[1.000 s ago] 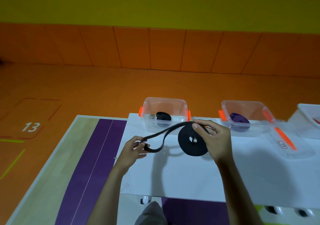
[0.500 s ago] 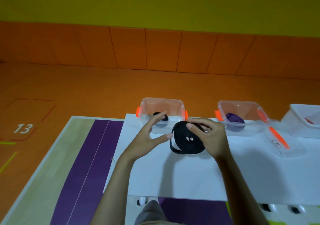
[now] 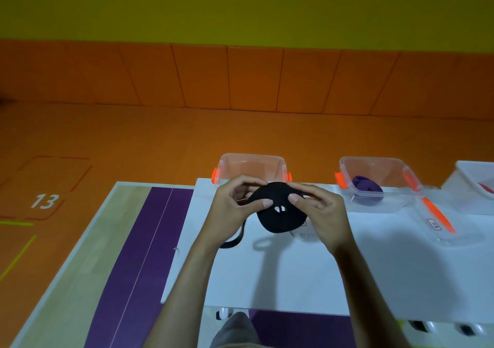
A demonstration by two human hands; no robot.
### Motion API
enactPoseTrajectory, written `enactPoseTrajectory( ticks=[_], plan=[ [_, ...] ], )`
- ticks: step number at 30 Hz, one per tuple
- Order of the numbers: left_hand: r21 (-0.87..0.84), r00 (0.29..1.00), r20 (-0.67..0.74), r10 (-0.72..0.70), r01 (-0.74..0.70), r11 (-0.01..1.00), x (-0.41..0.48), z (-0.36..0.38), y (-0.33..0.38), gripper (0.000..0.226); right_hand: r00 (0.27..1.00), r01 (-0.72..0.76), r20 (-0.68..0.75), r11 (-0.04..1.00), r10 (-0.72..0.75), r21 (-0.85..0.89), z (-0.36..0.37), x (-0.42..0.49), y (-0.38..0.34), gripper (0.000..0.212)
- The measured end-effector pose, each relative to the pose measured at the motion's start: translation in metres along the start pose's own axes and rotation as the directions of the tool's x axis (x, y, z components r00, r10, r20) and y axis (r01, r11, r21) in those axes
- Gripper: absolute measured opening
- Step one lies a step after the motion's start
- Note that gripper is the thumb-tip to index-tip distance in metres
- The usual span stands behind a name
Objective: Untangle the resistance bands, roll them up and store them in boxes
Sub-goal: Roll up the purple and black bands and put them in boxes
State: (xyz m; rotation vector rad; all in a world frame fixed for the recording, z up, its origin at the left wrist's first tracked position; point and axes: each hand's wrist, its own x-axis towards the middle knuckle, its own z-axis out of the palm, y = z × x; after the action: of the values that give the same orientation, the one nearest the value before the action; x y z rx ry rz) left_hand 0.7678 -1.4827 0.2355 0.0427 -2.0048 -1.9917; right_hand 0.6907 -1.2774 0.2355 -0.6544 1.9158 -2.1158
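A black resistance band (image 3: 279, 215), wound into a thick roll, is held above the white table (image 3: 280, 275) just in front of a clear box with orange clips (image 3: 251, 167). My left hand (image 3: 235, 208) grips the roll's left side with its thumb across the face. My right hand (image 3: 318, 214) grips the right side, thumb on the face too. A short loose tail (image 3: 235, 240) of the band hangs below my left hand. Most of that box's inside is hidden by my hands.
A second clear box (image 3: 379, 179) to the right holds a rolled purple band (image 3: 366, 186). Its lid (image 3: 443, 222) lies beside it on the table. A white box (image 3: 473, 184) stands at the far right edge. Orange floor and a purple-striped mat (image 3: 139, 254) lie to the left.
The long loose stretch of band has been wound onto the roll, leaving a short tail. My left hand moved in from the left and took hold of the roll beside my right hand.
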Motion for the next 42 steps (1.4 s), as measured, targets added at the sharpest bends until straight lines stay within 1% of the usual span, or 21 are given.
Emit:
enactPoseTrajectory(
  ticks=[3, 5, 8, 11, 14, 16, 20, 22, 24, 26, 29, 31, 33, 36, 38, 40, 42],
  plan=[
    [0.035, 1.000, 0.010, -0.002, 0.002, 0.999, -0.001, 0.003, -0.001, 0.035, 0.999, -0.026, 0.027, 0.999, 0.026, 0.020, -0.006, 0.000, 0.001, 0.022],
    [0.052, 1.000, 0.020, 0.013, -0.014, 0.999, -0.002, 0.005, -0.002, 0.033, 0.998, -0.033, 0.050, 0.999, 0.033, -0.004, -0.006, 0.002, 0.002, 0.020],
    [0.057, 0.999, 0.008, 0.031, -0.031, 0.998, -0.002, 0.010, -0.003, 0.030, 0.999, -0.050, 0.017, 0.996, 0.051, -0.075, -0.004, 0.004, 0.002, 0.033],
    [0.074, 1.000, -0.007, 0.015, -0.014, 0.997, 0.001, 0.014, -0.007, 0.029, 0.999, -0.005, 0.034, 0.988, 0.010, -0.155, -0.005, 0.007, 0.002, 0.035],
    [0.084, 0.999, 0.022, -0.032, 0.030, 0.996, 0.005, 0.010, -0.009, 0.029, 1.000, 0.014, 0.014, 0.993, -0.012, -0.113, -0.006, 0.008, 0.006, 0.032],
    [0.083, 1.000, 0.015, -0.026, 0.025, 0.996, 0.009, 0.008, -0.010, 0.028, 1.000, -0.002, 0.001, 0.994, 0.002, -0.114, -0.006, 0.008, 0.008, 0.030],
    [0.022, 1.000, -0.024, -0.006, 0.007, 1.000, 0.014, 0.017, -0.012, 0.030, 0.999, 0.012, 0.038, 0.986, -0.005, -0.166, -0.010, 0.016, 0.003, 0.033],
    [0.025, 0.999, -0.037, -0.013, 0.014, 1.000, 0.013, 0.021, -0.016, 0.025, 0.999, 0.014, 0.050, 0.987, -0.006, -0.162, -0.013, 0.019, 0.000, 0.033],
    [0.025, 0.998, -0.037, -0.046, 0.047, 0.999, 0.013, 0.017, -0.018, 0.018, 0.998, 0.047, 0.046, 0.987, -0.040, -0.154, -0.012, 0.022, -0.001, 0.032],
    [0.020, 0.997, -0.021, -0.069, 0.070, 0.997, 0.015, 0.010, -0.018, 0.019, 0.997, 0.074, 0.035, 0.985, -0.070, -0.154, -0.011, 0.023, 0.001, 0.032],
    [0.036, 0.998, -0.055, -0.034, 0.036, 0.999, 0.020, 0.010, -0.018, 0.014, 0.999, 0.037, 0.025, 0.986, -0.033, -0.161, -0.012, 0.025, 0.006, 0.024],
    [0.043, 0.997, -0.075, -0.007, 0.010, 0.999, 0.022, 0.015, -0.023, 0.011, 0.999, -0.007, 0.032, 0.985, 0.013, -0.173, -0.016, 0.028, 0.010, 0.028],
    [0.051, 0.998, -0.065, -0.020, 0.023, 0.998, 0.022, 0.017, -0.028, 0.012, 1.000, -0.020, 0.012, 0.977, 0.023, -0.214, -0.018, 0.031, 0.013, 0.031],
    [0.051, 0.996, 0.008, -0.084, 0.084, 0.995, 0.024, 0.010, -0.029, 0.024, 0.999, 0.013, -0.031, 0.977, -0.021, -0.214, -0.018, 0.035, 0.015, 0.025],
    [0.054, 0.996, 0.033, -0.084, 0.082, 0.995, 0.027, 0.006, -0.028, 0.028, 1.000, 0.023, 0.024, 0.976, -0.018, -0.218, -0.020, 0.037, 0.015, 0.030],
    [0.060, 0.998, 0.006, -0.059, 0.059, 0.996, 0.031, 0.007, -0.027, 0.024, 0.996, 0.006, 0.089, 0.971, 0.016, -0.239, -0.022, 0.039, 0.016, 0.035],
    [0.028, 0.999, -0.008, -0.043, 0.043, 0.999, 0.033, 0.013, -0.028, 0.023, 0.998, -0.009, 0.051, 0.973, 0.021, -0.230, -0.021, 0.040, 0.017, 0.036]
  ],
)
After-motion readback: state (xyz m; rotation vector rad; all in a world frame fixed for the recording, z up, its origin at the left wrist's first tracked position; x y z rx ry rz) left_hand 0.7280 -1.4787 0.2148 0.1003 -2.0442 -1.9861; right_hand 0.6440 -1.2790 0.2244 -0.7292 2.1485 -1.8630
